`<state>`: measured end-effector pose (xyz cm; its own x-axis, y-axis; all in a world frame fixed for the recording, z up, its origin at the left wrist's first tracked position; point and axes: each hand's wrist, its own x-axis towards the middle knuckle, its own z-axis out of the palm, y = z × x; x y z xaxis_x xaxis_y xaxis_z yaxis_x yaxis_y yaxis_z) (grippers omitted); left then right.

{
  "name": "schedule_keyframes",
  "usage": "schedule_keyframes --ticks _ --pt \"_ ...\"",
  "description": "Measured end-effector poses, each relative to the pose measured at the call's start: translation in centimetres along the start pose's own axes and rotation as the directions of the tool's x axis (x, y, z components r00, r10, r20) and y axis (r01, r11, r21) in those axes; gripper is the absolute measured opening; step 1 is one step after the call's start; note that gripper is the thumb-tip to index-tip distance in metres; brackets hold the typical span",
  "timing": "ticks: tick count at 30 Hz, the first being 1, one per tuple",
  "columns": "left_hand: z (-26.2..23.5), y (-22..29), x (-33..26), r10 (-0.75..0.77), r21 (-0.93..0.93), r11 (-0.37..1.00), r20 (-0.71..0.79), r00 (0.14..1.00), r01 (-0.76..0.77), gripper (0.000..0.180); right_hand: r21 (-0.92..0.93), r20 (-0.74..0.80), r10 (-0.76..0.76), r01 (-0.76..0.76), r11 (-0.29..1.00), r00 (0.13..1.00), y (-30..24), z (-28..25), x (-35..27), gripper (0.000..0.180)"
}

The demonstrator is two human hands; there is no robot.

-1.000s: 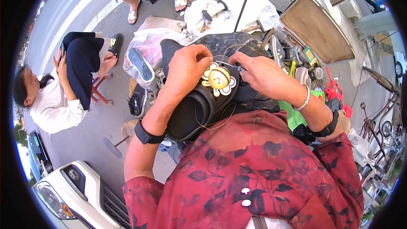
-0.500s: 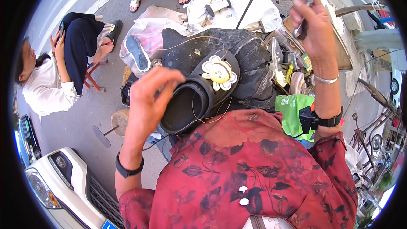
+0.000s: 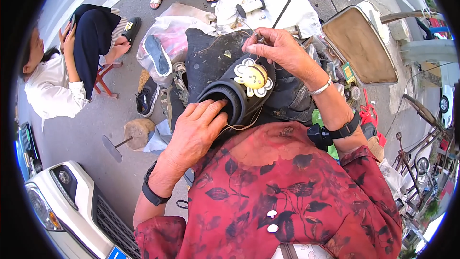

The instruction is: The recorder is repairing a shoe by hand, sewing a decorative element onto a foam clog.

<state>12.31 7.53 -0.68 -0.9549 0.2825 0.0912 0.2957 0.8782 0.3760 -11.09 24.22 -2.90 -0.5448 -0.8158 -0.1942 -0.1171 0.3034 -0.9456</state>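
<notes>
A black clog [image 3: 247, 109] with a yellow and white bee charm [image 3: 258, 77] lies on the dark cloth over my lap. My left hand [image 3: 192, 132] is bent over its opening, fingertips inside and out of sight. Tan thread [image 3: 245, 126] runs by the clog's near side, and another length crosses the dark cloth. Above the toe end, my right hand [image 3: 285, 50] pinches a small metal tool that looks like an awl [image 3: 259, 37]. The awl's tip is too fine to make out against the clog.
A white spool [image 3: 251, 6] rests on a white sack ahead. Loose shoes, including a dark sneaker [image 3: 147, 97], lie to the left beside a wooden stump tool [image 3: 139, 127]. A seated person [image 3: 60, 81] is at far left; a brown-topped tray [image 3: 360, 45] stands right.
My right hand has come down from the upper right to the clog's toe with the awl. My left hand has moved from above the clog into its opening.
</notes>
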Motion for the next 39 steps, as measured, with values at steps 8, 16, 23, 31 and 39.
schedule_keyframes --ticks 8,16,23,31,39 --pt "0.7 -0.6 -0.4 -0.274 -0.637 0.769 -0.265 0.924 0.045 0.012 0.280 -0.089 -0.023 0.047 0.959 0.996 2.1 0.5 0.6 0.025" --pt "2.4 -0.3 1.5 -0.608 -0.976 0.100 -0.212 0.765 -0.192 0.028 0.041 -0.212 -0.006 0.015 0.999 0.977 1.7 1.8 0.7 0.032" --pt "2.3 0.1 -0.6 -0.715 -0.992 0.103 -0.120 0.688 -0.066 0.026 -0.050 -0.264 0.019 -0.033 0.998 0.964 1.5 2.7 0.6 0.039" --pt "0.0 0.5 -6.3 -0.815 -0.996 0.056 -0.083 0.573 -0.064 0.023 -0.174 -0.277 -0.017 -0.033 0.984 0.961 2.2 2.9 1.1 0.046" --pt "-0.2 1.3 -7.9 -0.842 -0.999 0.020 -0.042 0.537 -0.047 0.022 -0.275 -0.289 -0.048 -0.035 0.961 0.956 2.0 3.5 1.1 0.044"
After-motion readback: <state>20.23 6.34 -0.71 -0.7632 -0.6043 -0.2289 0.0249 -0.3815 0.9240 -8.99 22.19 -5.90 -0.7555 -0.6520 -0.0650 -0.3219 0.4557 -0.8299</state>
